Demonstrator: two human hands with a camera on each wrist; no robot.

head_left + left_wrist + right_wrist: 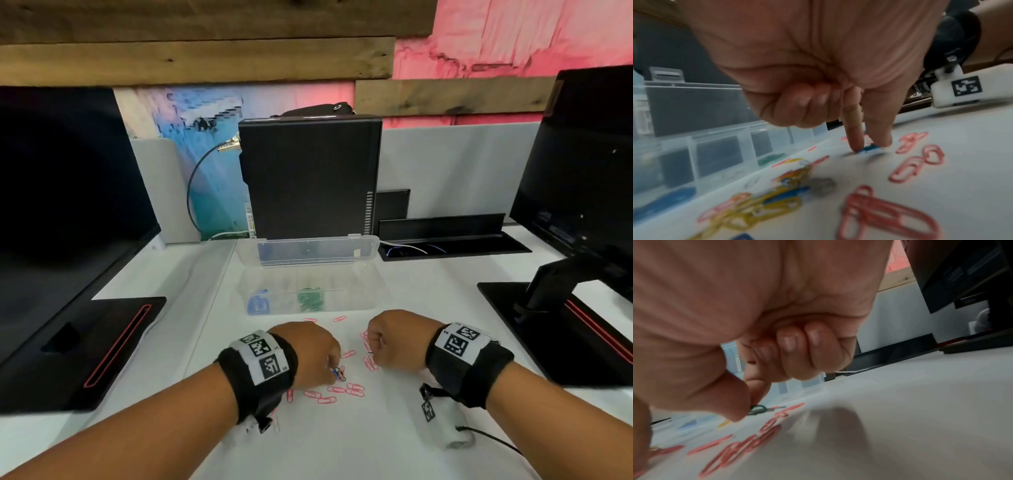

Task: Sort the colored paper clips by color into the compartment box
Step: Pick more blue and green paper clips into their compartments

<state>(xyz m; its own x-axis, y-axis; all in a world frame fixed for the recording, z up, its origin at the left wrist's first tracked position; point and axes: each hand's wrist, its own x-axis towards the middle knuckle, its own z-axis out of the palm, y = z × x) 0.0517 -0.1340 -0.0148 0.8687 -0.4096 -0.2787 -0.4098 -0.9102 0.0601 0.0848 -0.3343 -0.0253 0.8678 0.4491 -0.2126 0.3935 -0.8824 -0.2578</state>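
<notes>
Head view: left hand (310, 353) lowered onto the white counter (428, 294), fingertips on a small mixed cluster of clips (339, 373). Right hand (394, 342) clenched, pinching a dark clip (370, 353) at counter level. Pink clips (342, 392) scattered between and before both hands. Clear compartment box (342, 301) just behind them, lid open, blue clips (258, 303) in the left compartment, green clips (310, 299) in a middle one.

Left wrist view: index finger and thumb (879, 134) pinching a blue clip (869, 148) against the counter; remaining fingers curled. Yellow clips (764, 209) heaped near the box wall.

Right wrist view: thumb and index finger (756, 386) closed on a dark green clip (757, 408), other fingers folded into the palm
</notes>
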